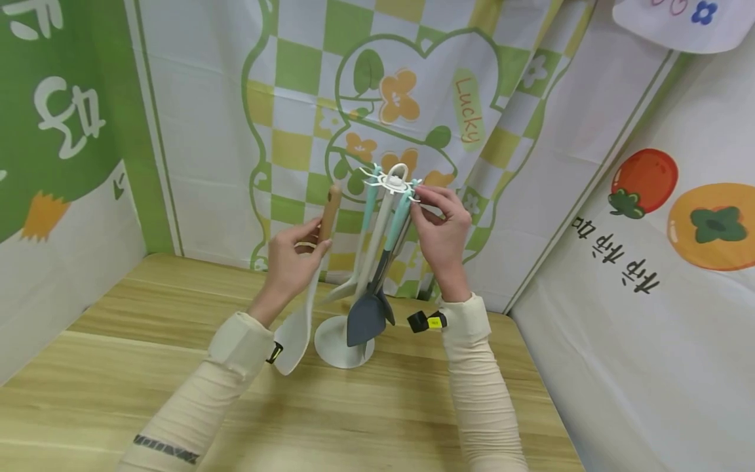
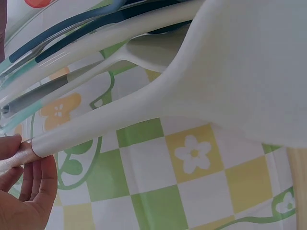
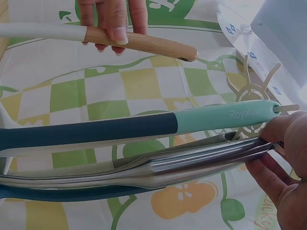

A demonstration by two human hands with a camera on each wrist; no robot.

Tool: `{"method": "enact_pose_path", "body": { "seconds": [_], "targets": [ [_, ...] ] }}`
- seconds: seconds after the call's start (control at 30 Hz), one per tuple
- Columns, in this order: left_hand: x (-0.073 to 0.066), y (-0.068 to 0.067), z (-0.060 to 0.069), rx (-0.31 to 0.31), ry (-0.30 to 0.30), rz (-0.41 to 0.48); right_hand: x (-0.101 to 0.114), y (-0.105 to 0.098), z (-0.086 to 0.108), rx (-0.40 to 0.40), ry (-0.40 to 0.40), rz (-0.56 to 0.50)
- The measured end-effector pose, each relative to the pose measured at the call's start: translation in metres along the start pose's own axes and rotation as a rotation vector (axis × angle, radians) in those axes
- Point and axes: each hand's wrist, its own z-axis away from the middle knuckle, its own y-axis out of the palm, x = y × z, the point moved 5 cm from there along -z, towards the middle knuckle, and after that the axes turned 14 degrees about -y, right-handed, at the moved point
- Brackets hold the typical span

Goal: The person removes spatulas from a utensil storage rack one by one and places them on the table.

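My left hand [image 1: 293, 262] grips the wooden handle of a white spatula [image 1: 297, 333], which hangs blade down beside a white utensil rack [image 1: 330, 351]. In the left wrist view, the spatula's neck [image 2: 96, 125] and broad blade cross the picture. My right hand [image 1: 444, 229] is at the rack's hooked top. The right wrist view shows its thumb and fingers pinching the end of a steel-handled utensil [image 3: 201, 163], whose head I cannot make out. Next to it hangs a dark turner [image 1: 366, 320] with a teal handle [image 3: 216, 116].
Other utensils with teal handles [image 1: 370, 200] hang around the rack's post. The rack's round base stands on a wooden table [image 1: 354, 419]. Behind it falls a green and yellow checked cloth [image 1: 297, 69]. A white printed wall [image 1: 590, 367] closes off the right side.
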Motion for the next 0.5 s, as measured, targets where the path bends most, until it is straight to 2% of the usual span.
{"method": "enact_pose_path", "body": {
  "seconds": [0.13, 0.5],
  "targets": [
    [0.007, -0.002, 0.003, 0.004, -0.022, 0.005, -0.009, -0.001, 0.003, -0.001, 0.003, -0.016],
    [0.02, -0.005, 0.009, 0.003, -0.048, -0.011, -0.011, -0.002, 0.005, -0.003, -0.04, -0.015]
  ]
}}
